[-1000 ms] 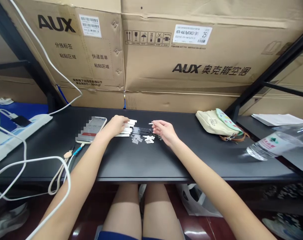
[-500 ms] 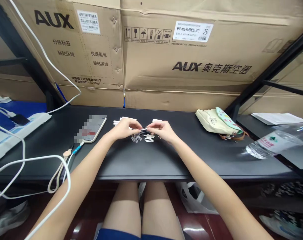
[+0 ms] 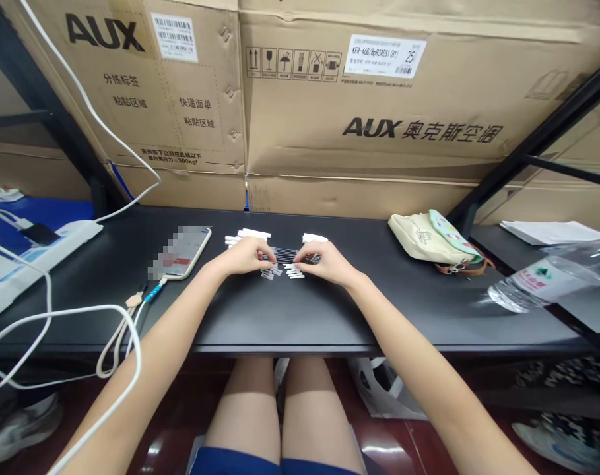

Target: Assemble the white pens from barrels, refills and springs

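Observation:
On the black table (image 3: pixel 290 310) my left hand (image 3: pixel 247 256) and my right hand (image 3: pixel 324 260) rest close together, fingers curled down over a row of thin dark rods (image 3: pixel 286 254) lying between them. Each hand presses or pinches one end of that row. Small white and clear caps (image 3: pixel 292 272) lie scattered just in front of the rods. A few white pen barrels (image 3: pixel 247 235) lie behind my left hand, and another white piece (image 3: pixel 313 237) lies behind my right hand.
A phone (image 3: pixel 181 252) on a charging cable lies left of my hands. A white power strip (image 3: pixel 37 247) with white cables is at far left. A cream pouch (image 3: pixel 431 241) and a tipped water bottle (image 3: pixel 542 280) are at right. Cardboard boxes (image 3: pixel 359 119) form the back wall.
My left hand left the white barrels and came right to the dark rods. My right hand dropped onto their other end. Both hands now press down on the row.

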Demonstrator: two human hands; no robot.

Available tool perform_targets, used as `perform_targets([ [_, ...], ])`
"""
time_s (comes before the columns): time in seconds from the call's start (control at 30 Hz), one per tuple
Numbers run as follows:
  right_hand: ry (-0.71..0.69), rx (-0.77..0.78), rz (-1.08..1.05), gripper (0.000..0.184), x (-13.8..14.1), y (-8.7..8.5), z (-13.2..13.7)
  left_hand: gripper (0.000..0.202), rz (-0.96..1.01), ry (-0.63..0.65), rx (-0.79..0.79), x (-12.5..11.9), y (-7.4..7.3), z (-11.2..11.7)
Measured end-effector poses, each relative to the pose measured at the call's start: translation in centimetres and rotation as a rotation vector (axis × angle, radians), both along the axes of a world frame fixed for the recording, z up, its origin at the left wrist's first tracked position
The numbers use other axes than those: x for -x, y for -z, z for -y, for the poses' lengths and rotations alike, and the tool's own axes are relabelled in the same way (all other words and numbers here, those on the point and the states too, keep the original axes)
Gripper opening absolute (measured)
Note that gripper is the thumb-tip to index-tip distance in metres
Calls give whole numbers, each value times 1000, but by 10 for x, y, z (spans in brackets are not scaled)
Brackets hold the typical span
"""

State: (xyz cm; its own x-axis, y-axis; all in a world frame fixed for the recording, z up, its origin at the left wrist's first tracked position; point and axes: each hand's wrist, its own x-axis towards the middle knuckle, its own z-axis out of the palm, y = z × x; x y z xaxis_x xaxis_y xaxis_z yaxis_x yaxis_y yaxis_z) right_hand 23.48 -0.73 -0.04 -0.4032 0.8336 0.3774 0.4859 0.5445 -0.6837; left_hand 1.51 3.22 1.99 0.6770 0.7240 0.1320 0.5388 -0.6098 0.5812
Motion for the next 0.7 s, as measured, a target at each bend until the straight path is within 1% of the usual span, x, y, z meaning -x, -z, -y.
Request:
perform_targets([
  [0.07,28,23,-20,11,-2,-4,1,13,17,1,21,2,-3,0],
  [0.13,32,86,-23,12,-6,-8,3,17,18,4,44,5,-8,1],
  [0.27,-71,273,1,17,-15,-11,4,15,-50,52,99,10,-16,4],
  [0.33,-104,328,31,19,-16,-10,4,15,-97,85,129,12,-18,4],
  [0.5,-104,356,128,18,-14,-10,5,16,-151,110,138,11,-13,4],
  [0.7,-109,367,212,18,-13,-11,6,11,-187,90,137,6,-8,5],
])
